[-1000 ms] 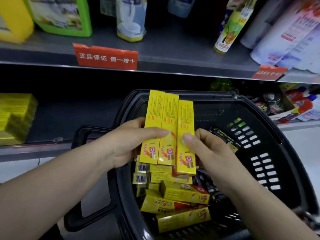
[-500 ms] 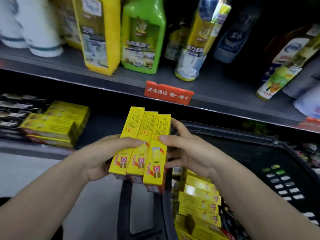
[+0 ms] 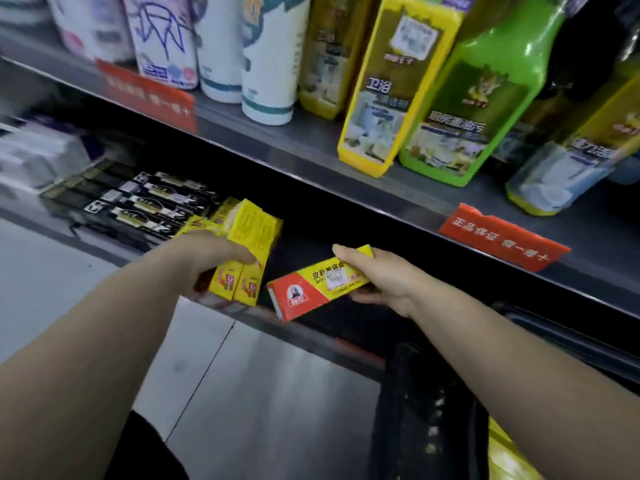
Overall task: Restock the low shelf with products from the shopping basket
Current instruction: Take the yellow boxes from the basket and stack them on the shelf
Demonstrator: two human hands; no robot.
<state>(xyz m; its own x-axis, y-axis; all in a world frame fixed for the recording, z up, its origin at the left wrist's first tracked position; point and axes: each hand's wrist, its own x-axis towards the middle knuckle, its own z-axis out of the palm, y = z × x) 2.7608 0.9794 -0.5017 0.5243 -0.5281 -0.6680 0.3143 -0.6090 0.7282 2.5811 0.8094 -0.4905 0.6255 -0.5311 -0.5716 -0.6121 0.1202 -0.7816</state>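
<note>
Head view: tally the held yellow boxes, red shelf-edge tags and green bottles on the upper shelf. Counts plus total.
Yellow boxes: 3 (2 in left hand, 1 in right hand)
Red shelf-edge tags: 2
Green bottles: 1
Total: 6

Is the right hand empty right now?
No, the right hand grips one yellow-and-red box held sideways, while the left hand holds the other yellow boxes.
</note>
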